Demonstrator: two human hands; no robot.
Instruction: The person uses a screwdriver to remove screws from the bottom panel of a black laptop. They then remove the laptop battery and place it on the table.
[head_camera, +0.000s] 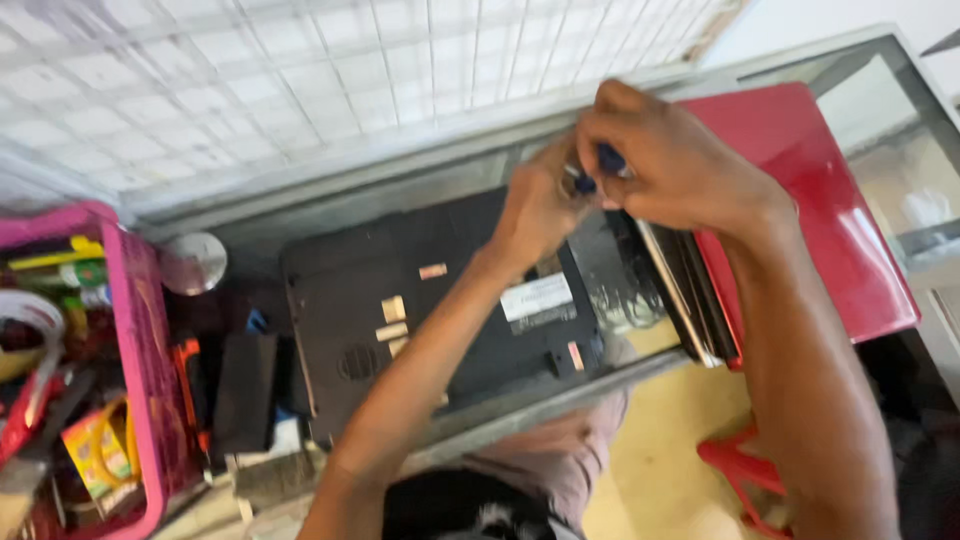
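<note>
My fingers (600, 190) are closing narrowly around a blue-handled screwdriver (608, 160), right hand (672, 160) wrapping the handle from above. My left hand (535, 205) is pinching in beside it, fingertips bunching at the lower end of the tool; I cannot tell whether they are gripping the shaft or something small under it, the frame is blurring there.

Both hands are meeting over the far right corner of a black laptop (420, 320), which is lying bottom side up on the glass-topped counter (900, 170). The underside is showing a white label (538, 297), a few small pale stickers (393, 309) and a round vent (358, 362).

A red laptop (810, 190) is lying just beside the black one on its right, partly under my right forearm, with a thin silver-edged panel (672, 290) sitting between the two.

A pink plastic basket (135, 340) is standing at the left of the counter, holding mixed tools and small packets. Between basket and laptop: a shiny round disc (192, 262), an orange-handled tool (188, 375), a flat black block (245, 390).

A white wire grille (300, 80) is running along the far edge of the counter. A red plastic stool (745, 475) is showing below, on the yellowish floor
</note>
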